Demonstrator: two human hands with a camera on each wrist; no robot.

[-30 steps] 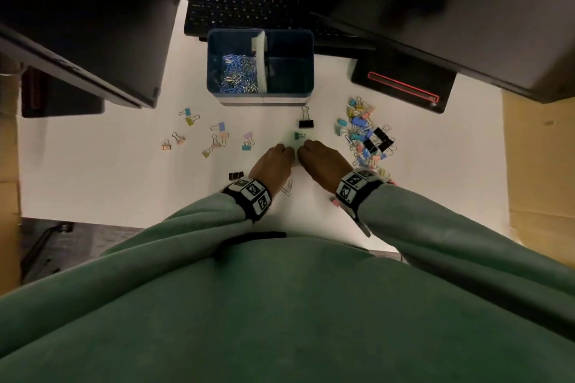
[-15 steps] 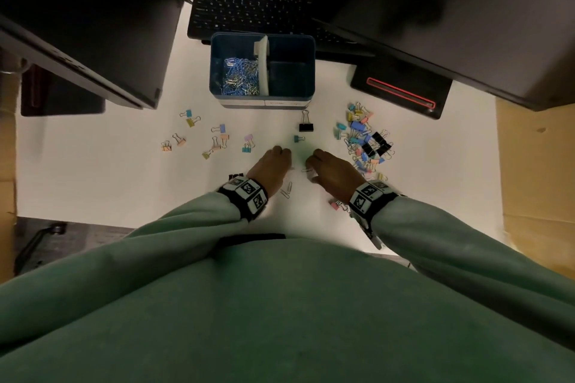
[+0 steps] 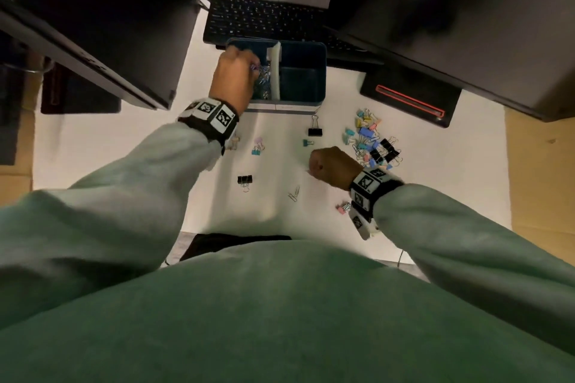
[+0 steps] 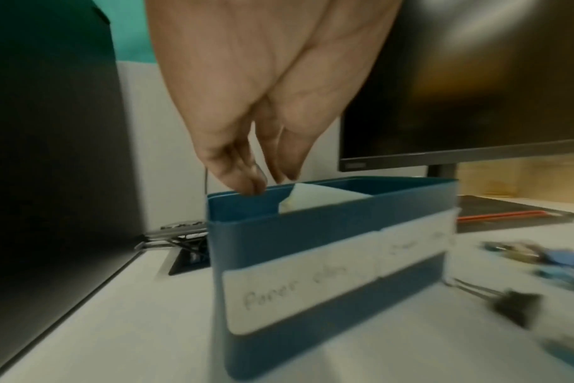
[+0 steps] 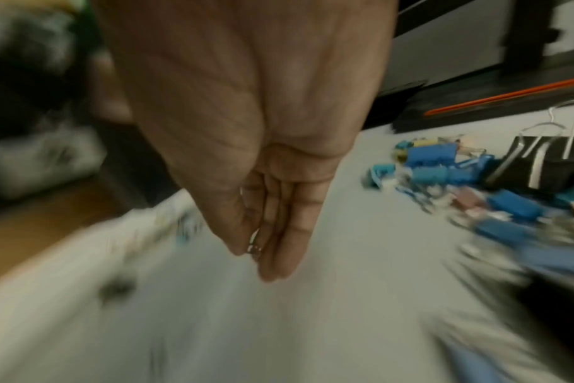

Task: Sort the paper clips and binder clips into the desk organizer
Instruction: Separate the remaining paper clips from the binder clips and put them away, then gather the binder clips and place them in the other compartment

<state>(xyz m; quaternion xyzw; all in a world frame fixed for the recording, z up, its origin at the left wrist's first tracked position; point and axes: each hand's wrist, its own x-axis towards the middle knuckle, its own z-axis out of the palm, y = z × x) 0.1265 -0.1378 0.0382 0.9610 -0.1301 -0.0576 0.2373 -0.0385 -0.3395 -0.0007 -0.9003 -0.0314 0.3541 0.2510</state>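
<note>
The blue desk organizer (image 3: 314, 104) (image 4: 311, 228) stands mid-desk, split by a white divider (image 3: 275, 71). Its left compartment holds paper clips (image 3: 263, 85); its right one looks dark. My left hand (image 3: 236, 71) (image 4: 258, 182) hangs over the left compartment, fingertips pinched together at the rim, seemingly on a small paper clip. My right hand (image 3: 328, 165) hovers above the table left of the binder clip pile (image 3: 373, 143) and pinches a silver paper clip (image 5: 254, 246) between thumb and fingers. Two loose paper clips (image 3: 294, 193) lie near me.
Single binder clips lie about: black (image 3: 315, 130), teal (image 3: 308, 142), black (image 3: 245, 180), pink (image 3: 342, 208), pastel (image 3: 257, 148). A keyboard (image 3: 264, 19) sits behind the organizer, between two dark monitors (image 3: 93, 25) (image 3: 451, 25). A black base with a red stripe (image 3: 410, 99) lies at the right.
My left hand has gone from the table's middle up to the organizer's left compartment. My right hand has drawn slightly right and lifted, holding a paper clip.
</note>
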